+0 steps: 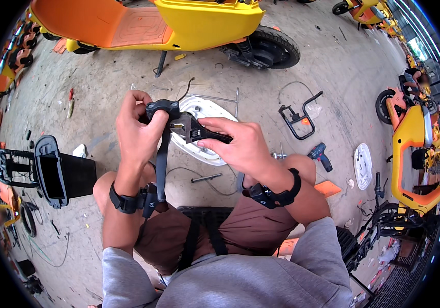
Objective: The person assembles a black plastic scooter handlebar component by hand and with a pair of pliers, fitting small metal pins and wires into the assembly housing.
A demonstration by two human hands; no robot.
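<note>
Black metal and plastic in both hands, raised over the person's lap; left hand [140, 120] closed round the brake lever assembly [164, 107], thumb pressed across the near side of its housing and fingers wrapped behind; the pinch is probably meant to stop the housing from turning; the lever's long grey arm [162, 167] hangs down towards the left wrist, likely left there because it is out of the way of the work.

Right hand [240, 141] gripping the adjustable wrench [193, 129] by its handle, fingers above and thumb below; the head points left, just beside the left thumb, its jaws at the assembly; whether they bite on a fastener cannot be told, the thumb and the head hiding the spot; the opposed grips look chosen so one side steadies while the other has leverage.

Thin dark cable [186, 91] sticks up from the housing, clear of both hands; white panel [212, 155] on the concrete floor [112, 77] beneath; power drill [322, 156] on the floor to the right, presumably within easy reach.
</note>
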